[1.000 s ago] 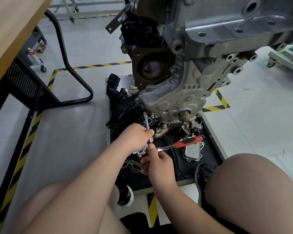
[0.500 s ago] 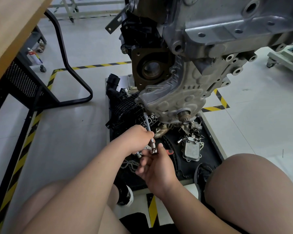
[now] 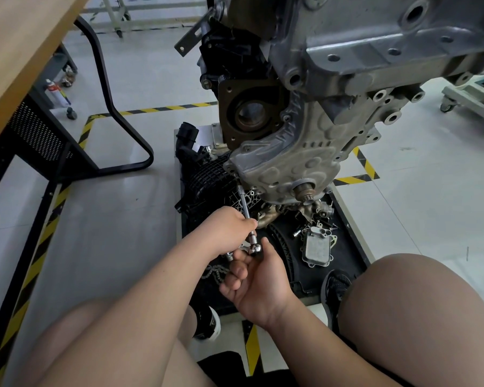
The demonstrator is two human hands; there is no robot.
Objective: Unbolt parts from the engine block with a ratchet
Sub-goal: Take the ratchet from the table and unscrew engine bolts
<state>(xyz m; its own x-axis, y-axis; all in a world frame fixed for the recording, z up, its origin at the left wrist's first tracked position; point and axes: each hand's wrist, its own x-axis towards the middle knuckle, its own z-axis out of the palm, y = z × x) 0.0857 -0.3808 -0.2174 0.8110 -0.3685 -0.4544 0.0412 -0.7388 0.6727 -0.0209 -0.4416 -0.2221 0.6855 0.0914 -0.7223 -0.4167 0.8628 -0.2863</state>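
Observation:
A grey engine block [image 3: 347, 79] hangs above a black tray [image 3: 352, 236] on the floor. A long chrome extension bar [image 3: 246, 208] runs up from the ratchet head [image 3: 255, 248] to the lower left edge of the block's cover. My left hand [image 3: 229, 227] is closed around the middle of the bar. My right hand [image 3: 254, 280] grips the ratchet just below its head, with the red handle hidden under the palm.
The tray holds removed parts: a black ribbed manifold [image 3: 207, 177], a silver cooler [image 3: 317, 247], a chain [image 3: 214, 272] and loose bolts. A wooden bench [image 3: 17, 51] with a black frame stands at left. My knees flank the tray's near edge.
My right hand swung the ratchet handle from pointing right to down towards me, so the red grip is now hidden under my palm. The left hand stayed on the bar.

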